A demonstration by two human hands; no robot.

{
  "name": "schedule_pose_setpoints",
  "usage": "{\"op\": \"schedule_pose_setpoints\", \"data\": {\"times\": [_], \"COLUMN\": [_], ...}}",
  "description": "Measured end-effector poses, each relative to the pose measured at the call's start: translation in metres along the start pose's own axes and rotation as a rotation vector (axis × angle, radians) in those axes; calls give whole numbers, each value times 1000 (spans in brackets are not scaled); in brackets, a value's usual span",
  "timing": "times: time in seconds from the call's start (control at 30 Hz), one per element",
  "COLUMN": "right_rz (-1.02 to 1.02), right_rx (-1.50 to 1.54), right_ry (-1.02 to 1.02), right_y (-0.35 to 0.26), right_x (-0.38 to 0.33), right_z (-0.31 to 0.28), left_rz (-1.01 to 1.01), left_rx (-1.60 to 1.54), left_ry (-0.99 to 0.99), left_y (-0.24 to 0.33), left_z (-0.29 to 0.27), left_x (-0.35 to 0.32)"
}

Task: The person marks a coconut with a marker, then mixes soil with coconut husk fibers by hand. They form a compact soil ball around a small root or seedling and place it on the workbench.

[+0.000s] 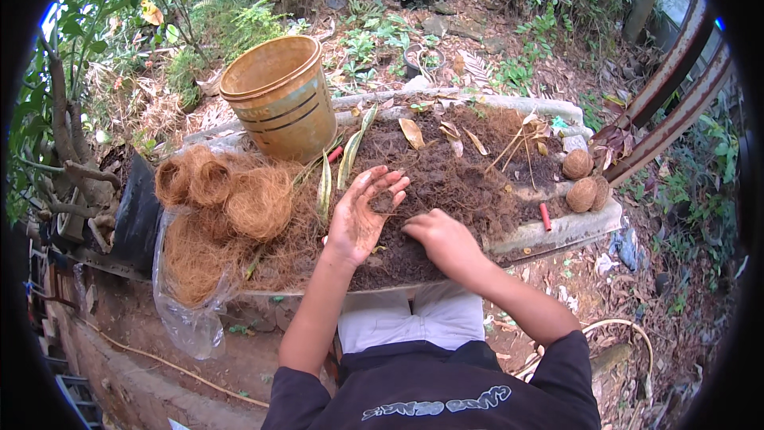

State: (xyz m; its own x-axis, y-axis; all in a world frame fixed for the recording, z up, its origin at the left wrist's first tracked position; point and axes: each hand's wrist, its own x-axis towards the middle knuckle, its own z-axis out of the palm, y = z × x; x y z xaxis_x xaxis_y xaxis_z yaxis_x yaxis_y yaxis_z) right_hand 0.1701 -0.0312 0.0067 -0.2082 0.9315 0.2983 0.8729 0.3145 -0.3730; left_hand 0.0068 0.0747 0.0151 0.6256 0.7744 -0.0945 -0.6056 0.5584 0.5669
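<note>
Dark, fibrous soil (398, 261) covers the middle of a long stone-like slab. My left hand (360, 211) is held palm up over it, fingers apart and loosely curved. Soil smears its palm and fingertips; a small dark patch shows by the curved fingers, and I cannot tell if it is soil lying in the hand. Just to the right, my right hand (442, 243) points down into the soil, its fingers bent together and the tips partly hidden. Long variegated leaves (356, 147) lie beyond my left hand, next to a red-handled thing (335, 154).
A worn yellowish bucket (290, 123) stands at the back left. Brown coconut-fibre bundles (259, 205) are heaped on the left beside a clear plastic bag (187, 314). Coconut husk balls (582, 194) and a red stick (545, 216) lie right. Rusty metal bars (668, 115) slant beyond them.
</note>
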Motion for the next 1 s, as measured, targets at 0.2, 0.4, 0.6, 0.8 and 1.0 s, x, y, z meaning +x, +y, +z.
{"op": "schedule_pose_setpoints", "data": {"times": [0.2,0.4,0.6,0.8,1.0], "right_rz": [354,506,103,-54,-17], "right_rx": [654,977,385,202,247], "right_ry": [176,372,378,303,427], "right_y": [18,7,-12,5,2], "right_x": [16,28,32,25,28], "right_z": [-27,-6,-1,-4,-4], "left_rz": [5,-9,27,-64,-79], "left_rx": [90,94,-76,-45,-100], "left_ry": [39,119,171,119,219], "left_y": [-13,-36,-48,-40,-45], "left_z": [0,6,-6,2,3], "left_x": [-3,0,11,5,7]}}
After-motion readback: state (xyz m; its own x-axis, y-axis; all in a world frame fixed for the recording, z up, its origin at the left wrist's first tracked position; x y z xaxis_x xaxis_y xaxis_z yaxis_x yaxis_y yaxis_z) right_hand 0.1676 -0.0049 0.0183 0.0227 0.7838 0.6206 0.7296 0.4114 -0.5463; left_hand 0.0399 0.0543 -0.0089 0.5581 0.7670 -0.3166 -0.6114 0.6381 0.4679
